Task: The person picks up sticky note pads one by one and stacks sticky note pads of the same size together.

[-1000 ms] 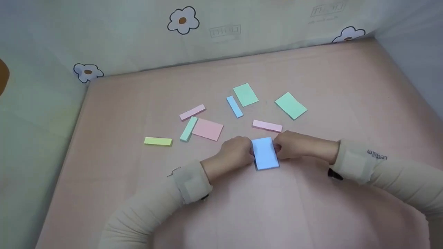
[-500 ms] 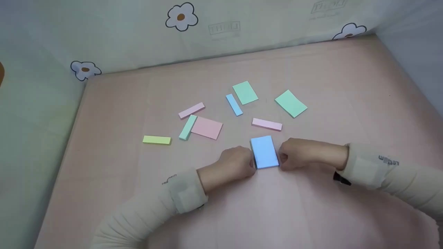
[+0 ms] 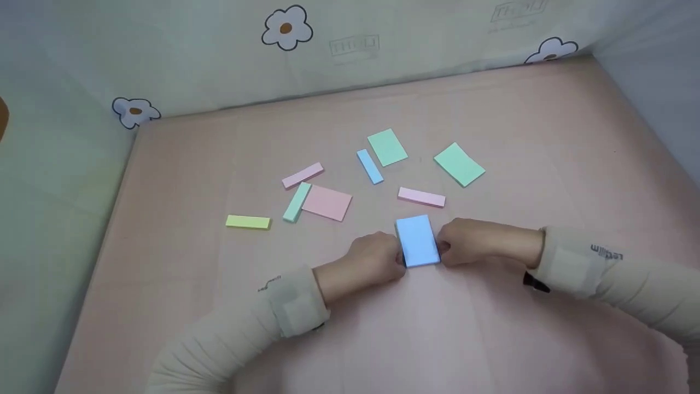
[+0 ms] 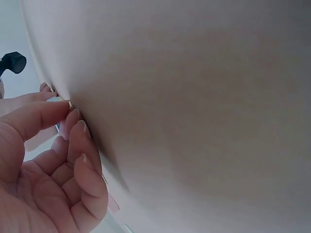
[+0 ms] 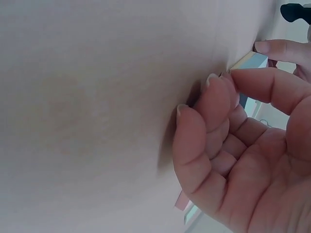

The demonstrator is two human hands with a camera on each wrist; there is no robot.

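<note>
A blue sticky note pad (image 3: pixel 418 241) lies near the middle of the pink surface between both hands. My left hand (image 3: pixel 374 257) has curled fingers at its left edge, thumb and fingertips right at the lower corner. At the opposite edge, my right hand (image 3: pixel 467 242) pinches close to the lower right corner. The right wrist view shows the pad's side (image 5: pixel 251 60) beyond the thumb, with a pale yellowish layer along it. In the left wrist view, the thumb and index finger of the left hand (image 4: pixel 53 165) meet at the pad, which is mostly hidden.
Beyond the hands lie a pink strip pad (image 3: pixel 421 197), a blue strip (image 3: pixel 370 166) and two green pads (image 3: pixel 388 147) (image 3: pixel 459 164). To the left are a pink pad (image 3: pixel 328 203), a green strip (image 3: pixel 297 202), another pink strip (image 3: pixel 303 175) and a yellow strip (image 3: pixel 248 221). Flowered cloth (image 3: pixel 219 60) walls the back.
Both hands have slid down along the blue pad's sides toward its near corners. The right hand first drew slightly away, then came back in. The pad has hardly moved.
</note>
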